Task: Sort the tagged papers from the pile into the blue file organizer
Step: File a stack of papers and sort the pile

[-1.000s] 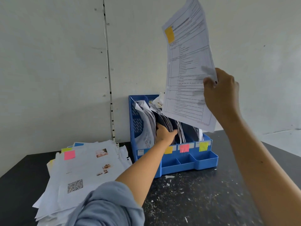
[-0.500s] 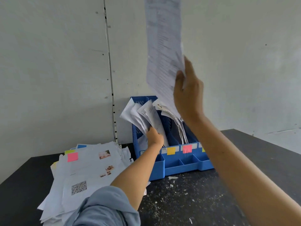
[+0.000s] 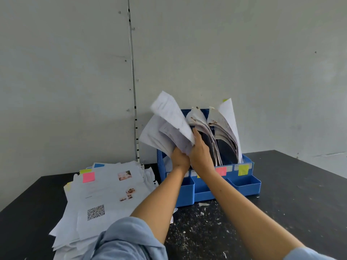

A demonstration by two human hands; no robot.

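Black table (image 3: pixel 281 203), top speckled with white scraps (image 3: pixel 203 204). Grey wall (image 3: pixel 244 62) behind table; vertical seam (image 3: pixel 132 72) with screws running down wall to table's back edge.

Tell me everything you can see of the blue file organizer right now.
The blue file organizer, plastic by its look, stands upright on the black table against the wall. Its upright slots hold curling papers; small open trays line its front under pink and yellow tags. The left hand and right hand handle papers at its left slots.
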